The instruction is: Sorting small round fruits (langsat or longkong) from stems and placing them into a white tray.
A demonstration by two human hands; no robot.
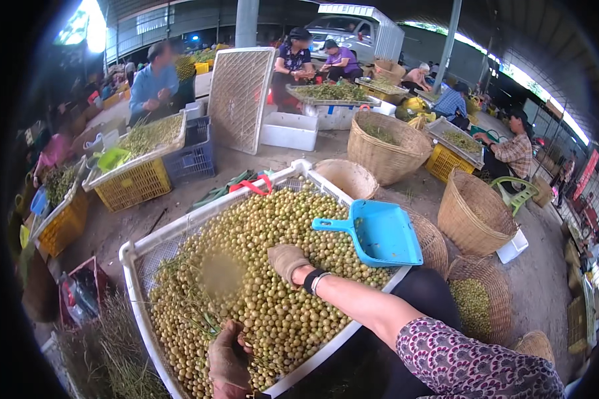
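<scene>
Small round yellow-green fruits [279,219] fill a white plastic mesh tray [145,311] before me. At the tray's near side, my left hand [229,354], in a tan fingerless glove, is curled with thumb and fingers together on thin fruit stems [207,319]. My right hand [287,262], gloved alike, rests on the fruits mid-tray; its fingertips are hidden, so what it holds cannot be told. A blue plastic dustpan [387,234] lies on the fruits at the tray's right side, beyond my right wrist. A red strap [252,187] hangs over the far rim.
Wicker baskets [476,212] stand to the right, and one low basket [499,304] holds fruits. Cut stems [120,349] are heaped at lower left. A yellow crate [132,184] supports another tray at far left. Several people sit working around; a truck [349,32] is parked behind.
</scene>
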